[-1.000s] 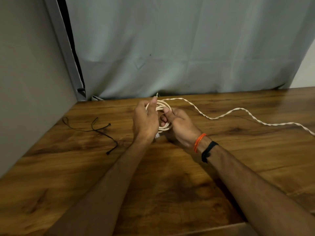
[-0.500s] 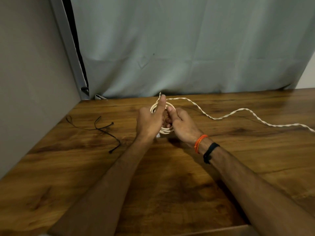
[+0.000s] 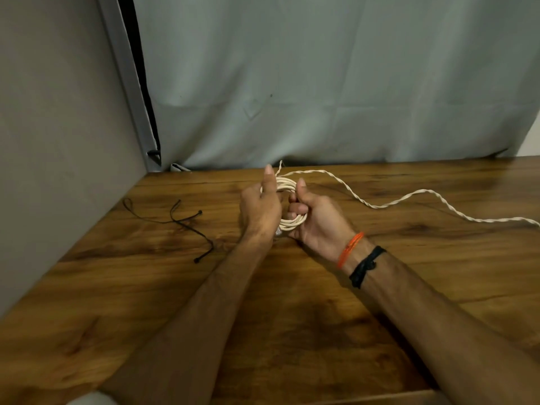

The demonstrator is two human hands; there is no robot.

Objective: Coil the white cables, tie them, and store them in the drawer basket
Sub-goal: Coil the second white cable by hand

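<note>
A person's left hand (image 3: 261, 210) and right hand (image 3: 317, 222) grasp a coiled white cable (image 3: 293, 223) between curled fingers, its loose tail trailing right across the wooden table (image 3: 292, 317).

A wooden counter (image 3: 292, 331) with dark, glossy grain fills the near part of the scene and runs to the far wall. A pale grey-green curtain (image 3: 321, 83), creased in faint fold lines, hangs behind its far edge. On the left stands a plain grey wall (image 3: 52, 127), with a dark gap (image 3: 137, 68) between it and the curtain. The light is dim and warm.
</note>
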